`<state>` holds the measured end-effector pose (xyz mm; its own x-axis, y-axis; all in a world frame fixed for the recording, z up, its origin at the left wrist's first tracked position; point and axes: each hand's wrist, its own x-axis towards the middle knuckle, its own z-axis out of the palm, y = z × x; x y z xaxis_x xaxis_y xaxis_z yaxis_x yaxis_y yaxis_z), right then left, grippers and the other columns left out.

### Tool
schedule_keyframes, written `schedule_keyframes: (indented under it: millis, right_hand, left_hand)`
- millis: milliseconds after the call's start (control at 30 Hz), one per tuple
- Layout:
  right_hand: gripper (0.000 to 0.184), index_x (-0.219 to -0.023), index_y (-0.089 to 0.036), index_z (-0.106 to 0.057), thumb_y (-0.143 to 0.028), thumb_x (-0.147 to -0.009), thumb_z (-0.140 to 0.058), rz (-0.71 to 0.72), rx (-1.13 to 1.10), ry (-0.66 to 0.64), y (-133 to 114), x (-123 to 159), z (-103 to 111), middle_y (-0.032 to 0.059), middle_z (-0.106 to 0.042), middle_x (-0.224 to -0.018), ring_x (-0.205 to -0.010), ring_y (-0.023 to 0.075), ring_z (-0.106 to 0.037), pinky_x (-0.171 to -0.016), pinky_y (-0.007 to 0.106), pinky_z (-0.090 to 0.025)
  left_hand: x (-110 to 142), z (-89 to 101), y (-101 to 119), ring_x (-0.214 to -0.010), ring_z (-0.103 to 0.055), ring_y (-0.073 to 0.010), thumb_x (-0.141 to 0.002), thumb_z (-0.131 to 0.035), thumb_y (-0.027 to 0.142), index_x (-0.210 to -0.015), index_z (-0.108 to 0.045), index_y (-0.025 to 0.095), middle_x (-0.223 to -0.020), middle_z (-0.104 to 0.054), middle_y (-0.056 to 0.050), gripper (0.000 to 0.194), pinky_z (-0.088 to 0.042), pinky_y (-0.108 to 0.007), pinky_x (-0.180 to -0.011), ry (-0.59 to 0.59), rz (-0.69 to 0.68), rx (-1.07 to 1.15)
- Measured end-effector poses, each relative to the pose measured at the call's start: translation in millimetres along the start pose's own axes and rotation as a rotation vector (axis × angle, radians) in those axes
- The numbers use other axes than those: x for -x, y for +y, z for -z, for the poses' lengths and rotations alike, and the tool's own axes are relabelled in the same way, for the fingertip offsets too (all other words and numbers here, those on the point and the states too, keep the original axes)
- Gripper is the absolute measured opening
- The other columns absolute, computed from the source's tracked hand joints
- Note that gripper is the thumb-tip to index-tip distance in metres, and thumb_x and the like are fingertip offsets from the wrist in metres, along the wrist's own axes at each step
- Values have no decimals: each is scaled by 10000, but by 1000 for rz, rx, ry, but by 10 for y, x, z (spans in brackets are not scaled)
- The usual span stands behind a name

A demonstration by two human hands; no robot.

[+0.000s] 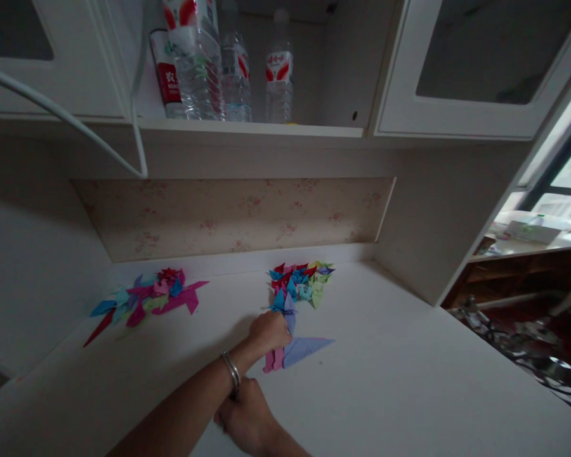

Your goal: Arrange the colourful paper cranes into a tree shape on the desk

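Note:
My left hand (269,331) reaches from the lower left, its fingers closed around a lavender folded-paper crane (307,350) whose pointed wing sticks out to the right. A pink folded-paper piece (274,360) lies just below those fingers. Beyond them is a pile of coloured paper cranes (292,282), blue, red, green and pink. My right hand (248,416) is curled closed beneath the left wrist, close to a silver bracelet (231,371); its fingertips are partly hidden, so what it holds, if anything, does not show.
Another heap of paper cranes (157,295) lies at the left on the white tabletop (385,381). Overhead, an open cabinet shelf (252,128) bears several plastic bottles (280,76) and a red can (166,70). A white cable (76,120) hangs at the upper left.

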<state>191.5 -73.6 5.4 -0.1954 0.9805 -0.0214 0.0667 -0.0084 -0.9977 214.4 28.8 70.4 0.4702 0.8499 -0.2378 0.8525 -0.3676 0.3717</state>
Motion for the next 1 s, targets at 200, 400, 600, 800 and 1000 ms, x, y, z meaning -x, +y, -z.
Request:
schedule_keyframes:
  millis: [200, 400, 600, 800, 1000]
  right_hand:
    - [138, -588, -168, -584, -98, -642, -477, 6, 36, -11, 13, -8, 15, -24, -536, -566, -520, 88, -444, -486, 188, -337]
    - [148, -578, -163, -588, -95, -630, -467, 37, 58, -1, 33, -16, 21, -30, -524, -548, -496, 82, -449, -478, 183, -339]
    - [133, -593, -163, -605, -96, -637, -499, 27, 89, -18, -14, -1, 27, -28, -543, -564, -534, 90, -470, -511, 182, -360]
    - [176, -578, -168, -596, -74, -629, -455, 10, 45, -50, 11, -5, 37, -40, -512, -542, -505, 84, -457, -504, 186, -353]
    - [196, -605, -170, -610, -71, -666, -452, -38, 81, -53, 66, -3, 39, -36, -525, -549, -495, 90, -479, -496, 191, -356]
  left_hand:
    - [-36, -37, 5, -825, -707, -286, -658, -625, 201, -804, -770, 177, -858, -760, -139, 207, -529, -325, -689, 108, -5, -90]
    - [-58, -60, 0, -796, -709, -276, -659, -616, 191, -808, -770, 188, -857, -761, -131, 215, -536, -318, -659, 112, -11, -107]
    - [-64, -64, -19, -791, -708, -270, -664, -610, 218, -802, -767, 193, -849, -760, -115, 211, -531, -307, -652, 98, -11, -112]
    - [-67, -39, -32, -767, -703, -267, -636, -634, 247, -775, -766, 199, -826, -755, -108, 198, -511, -290, -620, 105, -5, -107]
    - [-17, 16, -55, -746, -682, -218, -631, -624, 253, -740, -762, 217, -798, -757, -72, 179, -455, -248, -618, 137, -11, -49]
